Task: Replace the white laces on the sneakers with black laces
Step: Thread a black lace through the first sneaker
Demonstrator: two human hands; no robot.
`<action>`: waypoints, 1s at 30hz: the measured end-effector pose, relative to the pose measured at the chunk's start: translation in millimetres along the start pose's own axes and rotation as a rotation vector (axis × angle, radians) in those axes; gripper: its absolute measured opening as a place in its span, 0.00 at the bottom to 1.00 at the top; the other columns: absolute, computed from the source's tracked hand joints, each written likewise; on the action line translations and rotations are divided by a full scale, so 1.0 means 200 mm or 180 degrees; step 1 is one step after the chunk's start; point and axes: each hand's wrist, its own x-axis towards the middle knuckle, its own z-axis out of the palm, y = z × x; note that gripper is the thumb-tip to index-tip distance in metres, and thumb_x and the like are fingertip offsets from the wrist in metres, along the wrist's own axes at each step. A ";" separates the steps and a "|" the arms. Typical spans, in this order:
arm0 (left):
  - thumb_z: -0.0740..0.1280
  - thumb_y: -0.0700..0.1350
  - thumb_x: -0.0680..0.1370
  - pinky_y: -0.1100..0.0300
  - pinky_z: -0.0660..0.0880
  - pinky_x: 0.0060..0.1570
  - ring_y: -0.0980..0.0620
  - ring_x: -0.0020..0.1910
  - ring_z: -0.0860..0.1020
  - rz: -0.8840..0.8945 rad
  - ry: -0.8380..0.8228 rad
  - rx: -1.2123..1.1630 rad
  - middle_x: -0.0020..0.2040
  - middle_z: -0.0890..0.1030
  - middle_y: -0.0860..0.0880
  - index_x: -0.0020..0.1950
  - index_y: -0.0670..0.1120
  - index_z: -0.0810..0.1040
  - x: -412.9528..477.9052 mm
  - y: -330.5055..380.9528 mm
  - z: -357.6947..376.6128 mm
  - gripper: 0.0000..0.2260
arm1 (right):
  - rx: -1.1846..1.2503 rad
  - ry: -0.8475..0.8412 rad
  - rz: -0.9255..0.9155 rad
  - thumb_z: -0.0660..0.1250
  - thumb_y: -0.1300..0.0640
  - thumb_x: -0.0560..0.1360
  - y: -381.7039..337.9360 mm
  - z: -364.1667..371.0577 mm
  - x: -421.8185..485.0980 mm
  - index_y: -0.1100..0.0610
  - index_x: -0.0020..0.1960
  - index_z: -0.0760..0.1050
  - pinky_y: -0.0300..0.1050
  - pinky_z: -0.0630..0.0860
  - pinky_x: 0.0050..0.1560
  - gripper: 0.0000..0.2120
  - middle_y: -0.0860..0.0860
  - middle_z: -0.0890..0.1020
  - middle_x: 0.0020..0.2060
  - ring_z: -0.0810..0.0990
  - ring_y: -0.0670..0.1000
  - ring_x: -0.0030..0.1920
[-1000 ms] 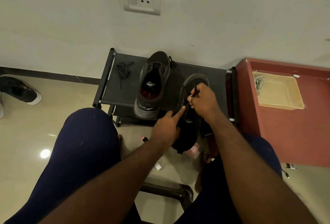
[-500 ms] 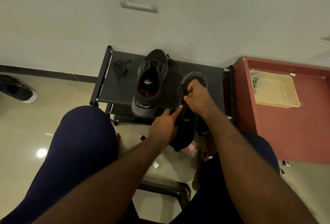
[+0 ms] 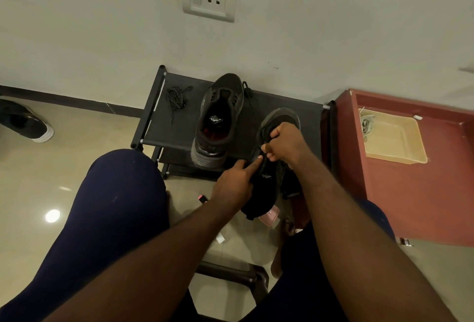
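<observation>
Gripping sneaker (image 3: 269, 188), left hand (image 3: 234, 183), right hand (image 3: 284, 142)

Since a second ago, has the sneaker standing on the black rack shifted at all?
No. The sneaker sits at the same spot on the rack, toe toward the wall, beside the loose black lace.

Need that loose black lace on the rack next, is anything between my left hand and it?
Partly: the other sneaker stands on the rack between your left hand and the lace bundle, heel toward you.
</observation>
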 end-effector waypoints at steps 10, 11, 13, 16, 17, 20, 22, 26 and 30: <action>0.64 0.40 0.76 0.47 0.73 0.59 0.38 0.61 0.75 -0.0185 -0.0023 -0.0174 0.69 0.71 0.42 0.80 0.46 0.58 0.02 0.00 -0.01 0.33 | -0.0314 0.0544 -0.0314 0.79 0.62 0.69 0.05 0.06 -0.05 0.56 0.39 0.75 0.57 0.82 0.49 0.11 0.54 0.83 0.37 0.84 0.56 0.42; 0.64 0.40 0.76 0.47 0.73 0.59 0.38 0.61 0.75 -0.0176 -0.0012 -0.0205 0.69 0.71 0.42 0.80 0.46 0.58 0.01 0.00 -0.01 0.33 | -0.0497 0.0401 -0.0365 0.79 0.61 0.69 0.04 0.05 -0.06 0.57 0.41 0.75 0.57 0.81 0.50 0.12 0.54 0.83 0.38 0.83 0.56 0.43; 0.65 0.40 0.76 0.47 0.73 0.58 0.38 0.60 0.76 -0.0156 0.0002 -0.0233 0.68 0.71 0.42 0.79 0.46 0.59 0.01 0.00 -0.01 0.32 | -0.0783 0.0188 -0.0428 0.80 0.59 0.69 0.02 0.01 -0.06 0.59 0.46 0.76 0.55 0.80 0.50 0.14 0.55 0.83 0.41 0.82 0.56 0.45; 0.65 0.42 0.76 0.47 0.73 0.58 0.38 0.59 0.76 -0.0190 0.0057 -0.0254 0.65 0.73 0.42 0.78 0.46 0.62 0.03 0.01 -0.02 0.30 | -0.0593 0.0376 -0.0510 0.80 0.54 0.70 0.04 -0.05 -0.10 0.57 0.51 0.75 0.47 0.76 0.46 0.17 0.52 0.81 0.43 0.80 0.52 0.45; 0.65 0.42 0.76 0.47 0.74 0.57 0.38 0.59 0.76 -0.0189 0.0089 -0.0282 0.63 0.74 0.42 0.77 0.46 0.64 0.04 0.01 -0.03 0.29 | -0.0323 0.0545 -0.0533 0.79 0.53 0.70 0.06 -0.07 -0.15 0.56 0.51 0.76 0.45 0.76 0.45 0.16 0.50 0.81 0.41 0.80 0.50 0.44; 0.66 0.43 0.75 0.48 0.75 0.55 0.40 0.55 0.77 -0.0156 0.0226 -0.0489 0.57 0.77 0.42 0.72 0.45 0.71 0.05 0.02 -0.05 0.24 | 0.0157 0.0711 -0.0408 0.77 0.49 0.73 0.19 -0.09 -0.30 0.53 0.52 0.75 0.37 0.74 0.41 0.15 0.45 0.79 0.42 0.79 0.43 0.43; 0.66 0.43 0.75 0.50 0.76 0.52 0.41 0.53 0.78 -0.0114 0.0304 -0.0559 0.54 0.78 0.42 0.69 0.44 0.74 0.05 0.03 -0.06 0.22 | 0.0301 0.0330 -0.0282 0.77 0.48 0.72 0.27 -0.08 -0.39 0.50 0.55 0.73 0.34 0.73 0.41 0.17 0.43 0.78 0.45 0.77 0.40 0.45; 0.67 0.49 0.78 0.55 0.73 0.49 0.43 0.52 0.79 -0.0097 0.0429 -0.0560 0.52 0.79 0.42 0.66 0.44 0.77 0.07 0.06 -0.06 0.18 | -0.0062 0.0131 -0.0307 0.76 0.57 0.73 0.35 0.01 -0.35 0.53 0.62 0.74 0.46 0.79 0.57 0.20 0.50 0.81 0.56 0.80 0.49 0.55; 0.59 0.60 0.81 0.54 0.73 0.57 0.45 0.59 0.77 -0.0358 0.0528 -0.0799 0.59 0.79 0.43 0.69 0.46 0.76 0.06 0.11 -0.06 0.24 | -0.0032 0.0366 -0.0411 0.73 0.60 0.75 0.35 0.03 -0.31 0.55 0.64 0.76 0.53 0.80 0.59 0.18 0.53 0.82 0.56 0.81 0.52 0.56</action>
